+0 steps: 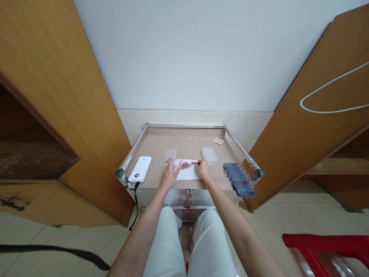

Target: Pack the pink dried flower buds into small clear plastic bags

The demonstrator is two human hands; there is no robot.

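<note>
A white cloth or paper sheet (188, 175) lies flat near the front edge of the small table. Across it runs a cluster of small pink and brown beads (186, 165), too small to tell whether strung or loose. My left hand (168, 177) rests on the sheet's left end, its thumb and fingers apart, beside a thin pink strand. At the right end of the beads, my right hand (203, 169) is closed in a pinch; what its fingertips hold is too small to make out. Behind the left hand lies a clear bag (171, 154) with pink bits at its lower edge.
Clear plastic bags (210, 156) lie behind my right hand, and a tan card (218, 141) farther back. A white power bank (140, 169) with a black cable stands left. A pixelated blue object (239, 180) sits right. A metal rail (184, 125) edges the table.
</note>
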